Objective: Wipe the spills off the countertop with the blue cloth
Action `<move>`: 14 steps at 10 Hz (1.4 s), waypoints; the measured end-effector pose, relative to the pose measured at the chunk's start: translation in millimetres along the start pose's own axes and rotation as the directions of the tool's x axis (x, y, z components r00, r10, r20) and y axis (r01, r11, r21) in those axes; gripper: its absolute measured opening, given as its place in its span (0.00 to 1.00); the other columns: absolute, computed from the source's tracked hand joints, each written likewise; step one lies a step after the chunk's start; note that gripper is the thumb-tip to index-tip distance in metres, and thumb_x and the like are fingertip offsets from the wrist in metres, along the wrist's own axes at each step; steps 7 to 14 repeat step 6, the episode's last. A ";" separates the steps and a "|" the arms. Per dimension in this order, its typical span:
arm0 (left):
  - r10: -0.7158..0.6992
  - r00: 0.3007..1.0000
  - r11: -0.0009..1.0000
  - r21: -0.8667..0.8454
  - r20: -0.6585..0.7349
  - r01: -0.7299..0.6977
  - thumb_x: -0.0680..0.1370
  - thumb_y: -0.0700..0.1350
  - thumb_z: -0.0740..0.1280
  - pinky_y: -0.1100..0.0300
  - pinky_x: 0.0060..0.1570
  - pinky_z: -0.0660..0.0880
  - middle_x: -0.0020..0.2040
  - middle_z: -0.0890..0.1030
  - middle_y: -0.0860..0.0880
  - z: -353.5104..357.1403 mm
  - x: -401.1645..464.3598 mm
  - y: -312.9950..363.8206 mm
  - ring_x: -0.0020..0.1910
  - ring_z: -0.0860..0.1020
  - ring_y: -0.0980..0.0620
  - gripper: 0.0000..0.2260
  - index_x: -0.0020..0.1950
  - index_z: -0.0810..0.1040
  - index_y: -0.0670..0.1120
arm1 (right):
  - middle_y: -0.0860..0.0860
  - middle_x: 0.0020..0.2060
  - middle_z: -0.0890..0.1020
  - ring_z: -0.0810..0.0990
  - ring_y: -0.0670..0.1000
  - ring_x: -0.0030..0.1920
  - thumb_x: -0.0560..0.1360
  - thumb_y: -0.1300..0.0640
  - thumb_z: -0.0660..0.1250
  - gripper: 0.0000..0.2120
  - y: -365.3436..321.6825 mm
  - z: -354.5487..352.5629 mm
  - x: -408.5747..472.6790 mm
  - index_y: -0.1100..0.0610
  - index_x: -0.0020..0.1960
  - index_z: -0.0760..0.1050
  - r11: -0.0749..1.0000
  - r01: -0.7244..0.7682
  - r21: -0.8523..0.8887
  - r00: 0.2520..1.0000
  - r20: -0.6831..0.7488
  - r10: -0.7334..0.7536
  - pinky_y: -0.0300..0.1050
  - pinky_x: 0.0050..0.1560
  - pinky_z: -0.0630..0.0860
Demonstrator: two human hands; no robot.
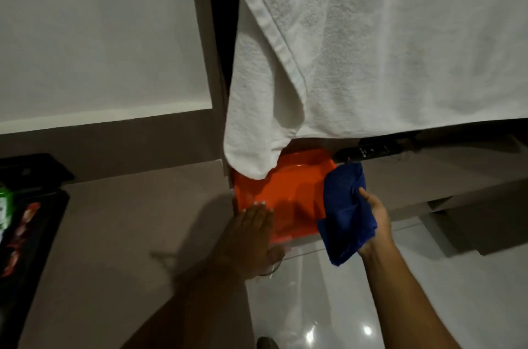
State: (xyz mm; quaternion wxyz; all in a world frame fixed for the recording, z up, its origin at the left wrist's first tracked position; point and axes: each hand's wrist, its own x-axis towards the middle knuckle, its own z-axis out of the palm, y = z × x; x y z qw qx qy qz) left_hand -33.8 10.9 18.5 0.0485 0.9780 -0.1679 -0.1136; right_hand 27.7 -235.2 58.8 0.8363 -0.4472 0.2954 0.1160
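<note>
My right hand (376, 223) grips the crumpled blue cloth (345, 214), which hangs in the air over the right edge of an orange tray (288, 191). My left hand (251, 234) lies flat with fingers together, its fingertips on the tray's near left part and its palm over the grey-brown countertop (128, 220). I cannot make out any spill on the countertop in this dim view.
A large white towel (357, 48) hangs from above and covers the tray's far left corner. A black tray with snack packets (20, 223) sits at the left edge. A dark remote-like bar (371, 151) lies behind the cloth. Glossy white floor (343, 305) shows below.
</note>
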 end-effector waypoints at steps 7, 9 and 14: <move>-0.180 0.975 0.983 -0.012 0.133 0.183 0.61 0.75 0.23 0.50 0.71 0.28 0.81 0.44 0.40 32.4 52.4 -8.4 0.79 0.39 0.42 0.56 0.80 0.44 0.42 | 0.56 0.78 0.40 0.37 0.56 0.77 0.74 0.29 0.41 0.40 69.2 34.4 143.8 0.51 0.78 0.41 -0.351 0.337 -0.874 0.909 0.400 -0.122 0.59 0.74 0.35; -0.180 0.975 0.983 -0.012 0.133 0.183 0.61 0.75 0.23 0.50 0.71 0.28 0.81 0.44 0.40 32.4 52.4 -8.4 0.79 0.39 0.42 0.56 0.80 0.44 0.42 | 0.56 0.78 0.40 0.37 0.56 0.77 0.74 0.29 0.41 0.40 69.2 34.4 143.8 0.51 0.78 0.41 -0.351 0.337 -0.874 0.909 0.400 -0.122 0.59 0.74 0.35; -0.180 0.975 0.983 -0.012 0.133 0.183 0.61 0.75 0.23 0.50 0.71 0.28 0.81 0.44 0.40 32.4 52.4 -8.4 0.79 0.39 0.42 0.56 0.80 0.44 0.42 | 0.56 0.78 0.40 0.37 0.56 0.77 0.74 0.29 0.41 0.40 69.2 34.4 143.8 0.51 0.78 0.41 -0.351 0.337 -0.874 0.909 0.400 -0.122 0.59 0.74 0.35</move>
